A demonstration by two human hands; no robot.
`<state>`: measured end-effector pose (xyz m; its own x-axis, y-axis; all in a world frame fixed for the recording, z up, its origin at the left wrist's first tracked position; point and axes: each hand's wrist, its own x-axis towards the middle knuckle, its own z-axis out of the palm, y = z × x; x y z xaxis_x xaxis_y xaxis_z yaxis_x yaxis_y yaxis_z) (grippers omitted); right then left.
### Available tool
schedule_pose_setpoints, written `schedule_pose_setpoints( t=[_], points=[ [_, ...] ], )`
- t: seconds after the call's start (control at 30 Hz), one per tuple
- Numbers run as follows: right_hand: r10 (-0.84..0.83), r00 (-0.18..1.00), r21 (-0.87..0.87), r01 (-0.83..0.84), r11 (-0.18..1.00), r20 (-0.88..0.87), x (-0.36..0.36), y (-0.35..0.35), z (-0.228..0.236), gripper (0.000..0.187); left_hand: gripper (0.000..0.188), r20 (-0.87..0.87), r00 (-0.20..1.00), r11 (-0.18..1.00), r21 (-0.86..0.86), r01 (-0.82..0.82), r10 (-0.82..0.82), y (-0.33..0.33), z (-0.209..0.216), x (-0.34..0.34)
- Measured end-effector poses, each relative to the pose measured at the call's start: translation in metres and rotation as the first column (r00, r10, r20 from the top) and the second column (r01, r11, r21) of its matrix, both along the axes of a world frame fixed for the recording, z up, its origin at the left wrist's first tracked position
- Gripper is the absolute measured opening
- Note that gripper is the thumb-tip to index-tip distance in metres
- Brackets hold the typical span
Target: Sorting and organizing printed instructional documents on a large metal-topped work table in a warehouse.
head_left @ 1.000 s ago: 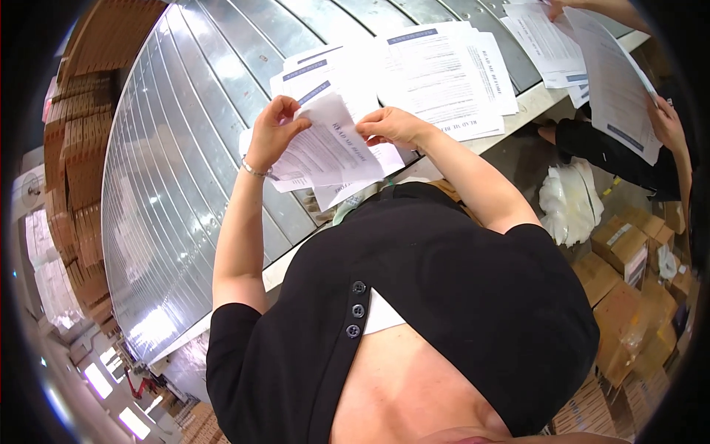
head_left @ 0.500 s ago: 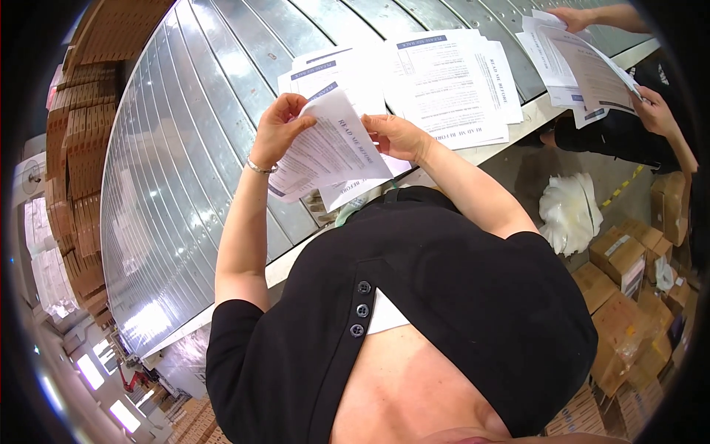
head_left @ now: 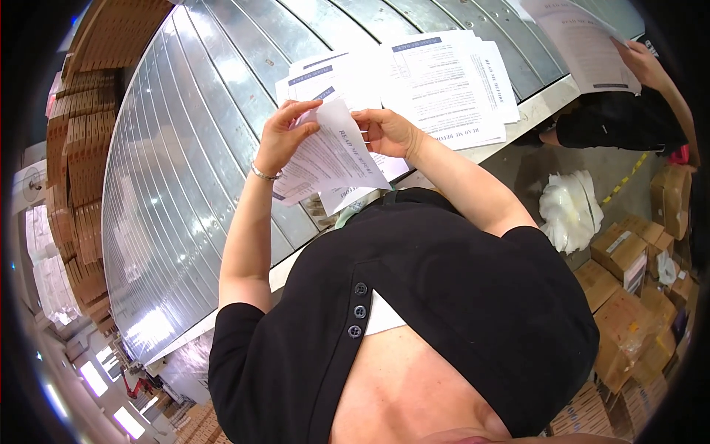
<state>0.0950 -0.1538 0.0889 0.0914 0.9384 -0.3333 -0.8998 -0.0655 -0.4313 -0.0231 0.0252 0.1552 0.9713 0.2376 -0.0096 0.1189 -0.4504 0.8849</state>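
My left hand (head_left: 285, 139) is closed on the upper left of a printed sheet (head_left: 342, 152), thumb in front and fingers behind. At the sheet's right edge, my right hand (head_left: 390, 133) is also closed, its fingertips pinching the paper. The sheet stands tilted above the near edge of the metal table. More printed sheets lie just beyond my hands: an overlapping pile (head_left: 325, 72) behind the left one and a wider fanned pile (head_left: 444, 92) beyond the right. Below the held sheet, another sheet (head_left: 346, 197) partly shows; what it rests on is hidden.
The ribbed metal table (head_left: 177, 185) curves away left and ahead. At the far right a co-worker's hand (head_left: 649, 66) holds printed sheets (head_left: 588, 55). Beside me on the floor are a white plastic bundle (head_left: 569, 211) and cardboard boxes (head_left: 625, 325). Stacked cardboard (head_left: 81, 148) stands far left.
The held sheet's top has shifted slightly right, and my right hand's fingers have curled a little more. The co-worker has moved their sheets up and away from the table's edge.
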Motion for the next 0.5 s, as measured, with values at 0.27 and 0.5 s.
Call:
schedule_pose_setpoints(
  t=[0.27,0.5],
  points=[
    [0.029,1.000,0.032,-0.029,0.999,-0.007,-0.0033,-0.0001,0.0010,0.033,0.036,-0.007,1.000,0.999,-0.041,-0.004,0.004,0.0001,0.0011,-0.0004],
    [0.022,0.999,0.080,-0.019,0.997,-0.036,-0.0099,0.0014,-0.0078,0.033,0.038,-0.006,1.000,0.994,-0.107,-0.002,0.001,-0.0008,0.0010,0.0011]
  ],
)
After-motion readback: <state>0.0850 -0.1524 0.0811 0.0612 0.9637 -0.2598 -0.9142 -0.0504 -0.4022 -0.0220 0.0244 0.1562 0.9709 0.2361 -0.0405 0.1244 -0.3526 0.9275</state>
